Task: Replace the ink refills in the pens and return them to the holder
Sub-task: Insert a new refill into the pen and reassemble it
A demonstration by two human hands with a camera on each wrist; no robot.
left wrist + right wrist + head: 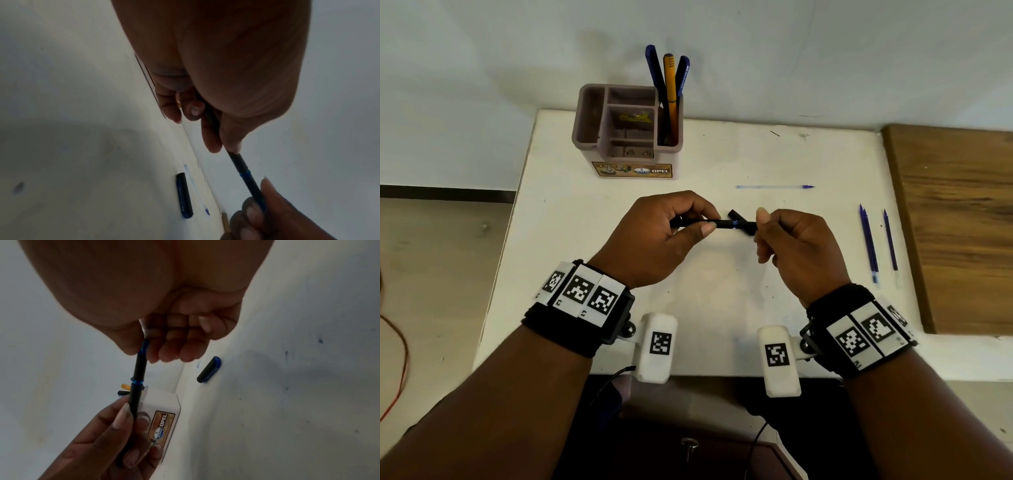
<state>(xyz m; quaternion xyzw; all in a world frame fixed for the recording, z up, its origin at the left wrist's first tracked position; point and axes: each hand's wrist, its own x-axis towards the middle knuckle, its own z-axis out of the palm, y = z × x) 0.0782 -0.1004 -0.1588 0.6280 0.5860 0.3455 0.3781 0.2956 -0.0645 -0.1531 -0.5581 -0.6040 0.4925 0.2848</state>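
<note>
The left hand (654, 236) is pinching the rear half of a black pen (722, 224) between thumb and curled fingers, while the right hand (791, 246) is gripping its front section the same way, holding it level above the white table (722, 291). Its cap (208, 369) is lying on the table beneath. A used refill (774, 186) is lying beyond, fresh refills (869, 243) are lying to the right, and the holder (628, 137) is standing behind, three pens (669, 89) upright in its right compartment.

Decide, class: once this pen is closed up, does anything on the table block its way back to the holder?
Nothing visible does. Both hands hold the black pen above the white table. The holder stands straight beyond; the pen cap lies under the pen, and the spent refill lies off to the right.
</note>
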